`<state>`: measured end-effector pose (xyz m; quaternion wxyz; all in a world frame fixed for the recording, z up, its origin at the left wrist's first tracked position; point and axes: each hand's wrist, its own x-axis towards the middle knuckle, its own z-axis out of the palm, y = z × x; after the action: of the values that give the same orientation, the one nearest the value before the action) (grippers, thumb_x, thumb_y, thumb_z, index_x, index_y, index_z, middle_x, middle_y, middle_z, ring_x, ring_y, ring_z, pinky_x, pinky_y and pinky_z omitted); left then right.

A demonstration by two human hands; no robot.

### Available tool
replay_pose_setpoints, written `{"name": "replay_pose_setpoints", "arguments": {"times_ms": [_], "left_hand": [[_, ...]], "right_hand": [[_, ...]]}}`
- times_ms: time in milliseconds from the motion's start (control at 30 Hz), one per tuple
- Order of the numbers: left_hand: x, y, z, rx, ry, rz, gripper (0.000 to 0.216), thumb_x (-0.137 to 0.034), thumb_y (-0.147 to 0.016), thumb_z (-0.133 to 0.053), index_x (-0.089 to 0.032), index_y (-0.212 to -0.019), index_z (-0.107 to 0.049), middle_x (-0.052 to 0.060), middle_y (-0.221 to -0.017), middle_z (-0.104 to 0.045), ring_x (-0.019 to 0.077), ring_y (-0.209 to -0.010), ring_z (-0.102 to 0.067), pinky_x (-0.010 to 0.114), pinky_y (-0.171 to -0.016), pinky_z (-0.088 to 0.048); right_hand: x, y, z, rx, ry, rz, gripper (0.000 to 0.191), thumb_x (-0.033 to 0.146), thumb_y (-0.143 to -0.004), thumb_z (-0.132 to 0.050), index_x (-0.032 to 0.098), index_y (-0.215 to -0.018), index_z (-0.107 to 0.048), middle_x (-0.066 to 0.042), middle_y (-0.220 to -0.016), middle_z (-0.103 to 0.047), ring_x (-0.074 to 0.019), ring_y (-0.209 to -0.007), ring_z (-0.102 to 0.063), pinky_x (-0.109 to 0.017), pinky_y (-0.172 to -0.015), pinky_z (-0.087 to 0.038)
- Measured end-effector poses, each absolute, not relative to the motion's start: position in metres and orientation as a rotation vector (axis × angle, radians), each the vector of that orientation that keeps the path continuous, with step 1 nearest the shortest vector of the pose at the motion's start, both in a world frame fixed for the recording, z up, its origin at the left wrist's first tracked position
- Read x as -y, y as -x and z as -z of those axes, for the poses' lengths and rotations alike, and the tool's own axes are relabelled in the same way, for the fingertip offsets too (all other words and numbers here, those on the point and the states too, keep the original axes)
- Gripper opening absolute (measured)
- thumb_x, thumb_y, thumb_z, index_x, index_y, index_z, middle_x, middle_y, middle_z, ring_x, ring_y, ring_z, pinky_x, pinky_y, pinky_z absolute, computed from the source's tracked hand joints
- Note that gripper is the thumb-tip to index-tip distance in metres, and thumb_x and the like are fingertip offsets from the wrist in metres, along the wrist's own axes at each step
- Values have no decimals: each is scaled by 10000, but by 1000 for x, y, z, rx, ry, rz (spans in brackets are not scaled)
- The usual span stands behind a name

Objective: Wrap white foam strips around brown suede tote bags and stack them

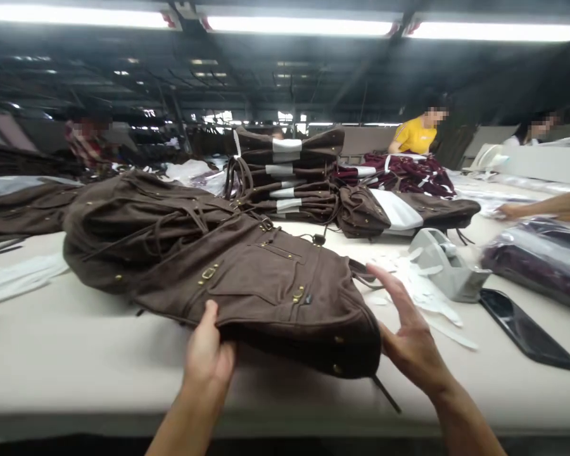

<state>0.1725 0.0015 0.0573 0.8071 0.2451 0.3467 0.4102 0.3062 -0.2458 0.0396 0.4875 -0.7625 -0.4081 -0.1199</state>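
Bare hands reach in from the lower edge, one at each side of a brown bag. The left hand (209, 354) has its grip pinching the bag's near edge, thumb on top and fingers curled below. The right hand (413, 342) is at the bag's right end, its grip spread wide, one digit stretched up clear of the cloth and the lower part against the end.

Between them is the brown bag (266, 278), above the near part of the pale desk (99, 354), its buckled front facing up and its right end tilted toward the camera. A thin strap (387, 394) hangs from its lower right corner. Its left part meets a second brown bag (118, 234), plump and creased.

To the right lie a flat black object (527, 329), a grey tape dispenser (449, 269) just beyond it, and loose white strips (422, 294) beside the dispenser. Near the right edge sits a plastic-wrapped dark bundle (546, 259).

Farther back, a stack of brown bags (313, 168) with white bands rises next to a maroon pile (403, 174). At far right a co-worker's hand (508, 211) reaches in. Beyond stands a person in yellow (415, 134), under bright ceiling lights (299, 25).
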Motion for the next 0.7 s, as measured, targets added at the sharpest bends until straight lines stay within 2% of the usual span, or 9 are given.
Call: {"name": "replay_pose_setpoints", "arguments": {"times_ms": [133,267,367,433,500,567,633,700], "left_hand": [[16,-162,-22,-908,-377,-757,378,-149,-989,-364,-71,-1323,-524,156,-1120,-695,190,-993,-687,292,-917,-561],[18,-164,-32,-903,-305,-733,360,-203,-993,-407,-72,-1293,-556,137,-1118,-700,177,-1012,-679,260,-959,-530],[27,-153,-42,-837,-292,-686,368,-192,-997,-397,-54,-1308,-537,145,-1147,-687,182,-1040,-670,262,-973,-524],[40,-136,-42,-805,-313,-593,369,-169,-993,-398,-65,-1324,-524,150,-1190,-668,196,-1074,-657,287,-983,-526],[55,-117,-35,-806,-343,-482,369,-170,-980,-443,-108,-1335,-525,141,-1243,-642,216,-1110,-640,327,-992,-530],[70,-102,-25,-811,-348,-382,379,-200,-962,-503,-153,-1337,-531,129,-1287,-616,245,-1144,-620,381,-999,-532],[80,-96,-14,-801,-332,-308,385,-235,-945,-549,-163,-1323,-546,130,-1303,-605,268,-1170,-602,415,-1000,-531],[84,-97,-7,-787,-336,-262,374,-268,-941,-560,-137,-1291,-572,143,-1289,-612,281,-1175,-598,420,-996,-531]], "right_hand": [[271,-297,-16,1185,1835,-69,442,294,-931,-560,288,-1370,-515,-81,-1452,-471,-281,-1362,-411,-488,-1132,-358],[290,-270,-25,1232,1793,21,422,183,-920,-515,245,-1336,-554,-95,-1412,-512,-314,-1351,-426,-520,-1129,-359],[294,-251,-37,1232,1945,246,600,191,-867,-594,202,-1447,-439,-122,-1483,-424,-364,-1368,-386,-558,-1142,-321],[294,-244,-38,1260,2009,481,799,154,-816,-662,276,-1518,-301,-82,-1552,-319,-379,-1386,-351,-586,-1133,-314],[295,-243,-31,1345,2039,676,856,90,-796,-662,343,-1518,-277,-36,-1564,-304,-373,-1388,-350,-594,-1132,-299],[299,-246,-17,1456,2099,693,728,50,-825,-582,311,-1477,-392,-38,-1478,-454,-340,-1339,-433,-545,-1124,-320],[304,-252,1,1478,2129,672,616,9,-838,-497,251,-1404,-517,-52,-1272,-645,-287,-1210,-565,-462,-1063,-395],[308,-259,19,1432,2096,701,616,-33,-825,-465,242,-1368,-558,-40,-1107,-722,-246,-1064,-641,-406,-955,-462]]}}
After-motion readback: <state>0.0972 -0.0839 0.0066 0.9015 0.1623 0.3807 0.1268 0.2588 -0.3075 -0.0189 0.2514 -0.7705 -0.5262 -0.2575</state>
